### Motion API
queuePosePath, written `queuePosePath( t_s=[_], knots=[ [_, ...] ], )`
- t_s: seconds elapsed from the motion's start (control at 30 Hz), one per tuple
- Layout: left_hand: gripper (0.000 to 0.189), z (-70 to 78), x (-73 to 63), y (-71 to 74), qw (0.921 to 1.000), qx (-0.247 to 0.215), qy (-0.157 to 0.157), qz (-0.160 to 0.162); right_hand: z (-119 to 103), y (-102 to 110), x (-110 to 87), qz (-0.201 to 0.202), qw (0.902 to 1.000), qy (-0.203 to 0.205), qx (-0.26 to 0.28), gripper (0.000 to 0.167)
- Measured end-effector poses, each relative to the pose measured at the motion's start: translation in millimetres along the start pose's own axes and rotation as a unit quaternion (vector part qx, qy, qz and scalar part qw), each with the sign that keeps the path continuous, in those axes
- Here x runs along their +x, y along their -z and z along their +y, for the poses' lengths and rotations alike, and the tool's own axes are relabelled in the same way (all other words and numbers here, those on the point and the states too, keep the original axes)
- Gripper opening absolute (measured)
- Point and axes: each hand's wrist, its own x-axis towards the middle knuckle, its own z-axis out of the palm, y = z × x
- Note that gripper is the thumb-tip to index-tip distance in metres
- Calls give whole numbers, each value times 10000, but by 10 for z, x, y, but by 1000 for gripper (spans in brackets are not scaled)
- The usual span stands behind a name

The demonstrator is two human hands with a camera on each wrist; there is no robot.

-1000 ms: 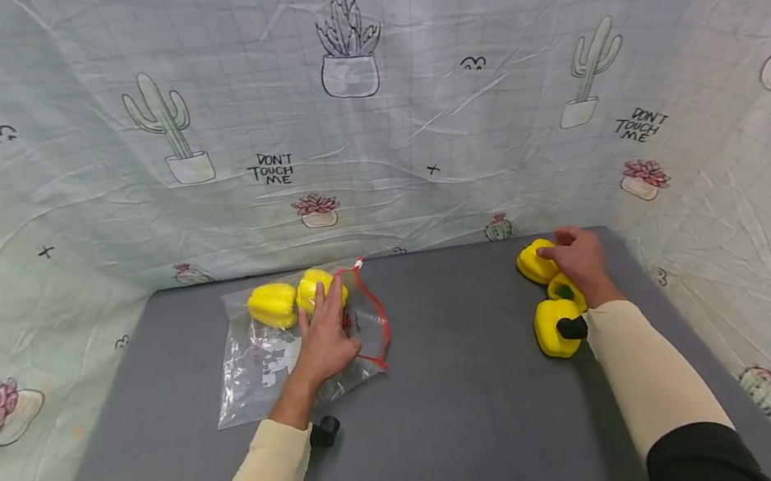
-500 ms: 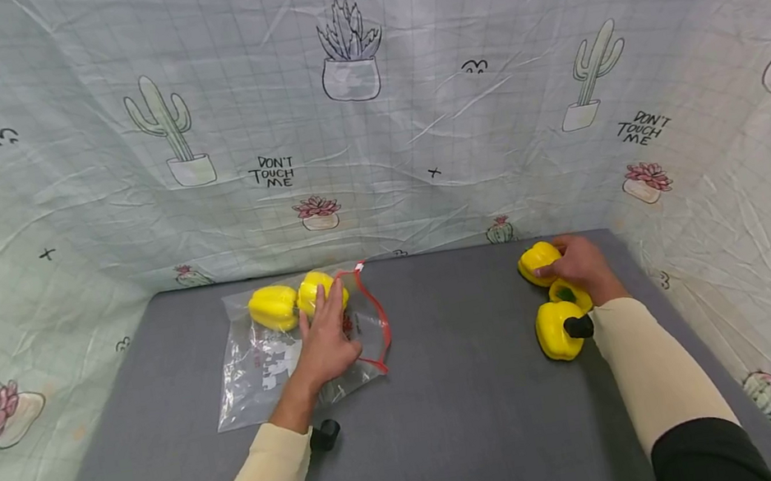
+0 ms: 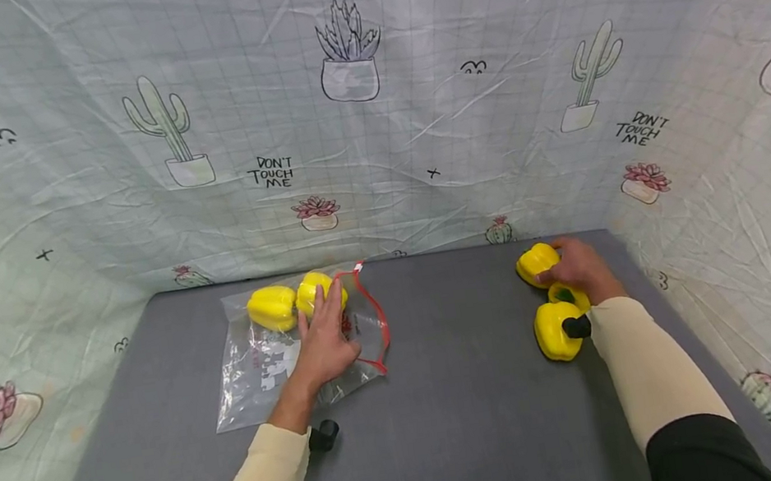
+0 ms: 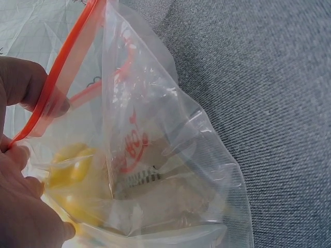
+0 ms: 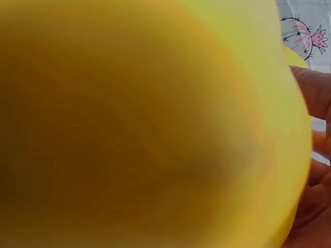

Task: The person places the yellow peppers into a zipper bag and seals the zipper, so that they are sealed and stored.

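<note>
A clear zip bag point(image 3: 240, 399) with a red-edged mouth lies on the left side of the grey mat, holding two yellow bell peppers. My left hand point(image 3: 325, 349) rests on it, fingers spread over the right-hand pepper point(image 3: 310, 289). In the left wrist view the thumb point(image 4: 26, 85) hooks behind one red lip point(image 4: 57, 75), with the fingers outside. Across the mat, my right hand point(image 3: 580, 269) grips the rearmost loose yellow bell pepper point(image 3: 534, 260). Two more peppers sit nearer me: a middle one point(image 3: 579, 298) partly under the hand, and a front one point(image 3: 554, 331).
The second bagged pepper point(image 3: 271, 309) lies to the left of its neighbour. Behind and at both sides, a cactus-print curtain point(image 3: 414, 128) borders the grey mat point(image 3: 451, 430). Blurred yellow point(image 5: 129, 129) fills most of the right wrist view.
My right hand has come down around the rearmost pepper, its thumb moving lower on the near side. My left hand and the bag have stayed in place.
</note>
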Motion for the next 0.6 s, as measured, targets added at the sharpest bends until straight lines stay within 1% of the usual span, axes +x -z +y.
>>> queuePosePath(
  t_s=[0.13,0.3,0.6],
  knots=[
    [108,-6,6,-5,10000,13,32,-36,-11,1,-7,51,10000,18,-62,85],
    [108,-15,-17,4,10000,-29,33,32,-59,-24,9,150,9997,115,-140,83],
    [109,-16,-18,1,10000,4,39,-4,-142,11,1,311,9991,285,46,84]
  ],
)
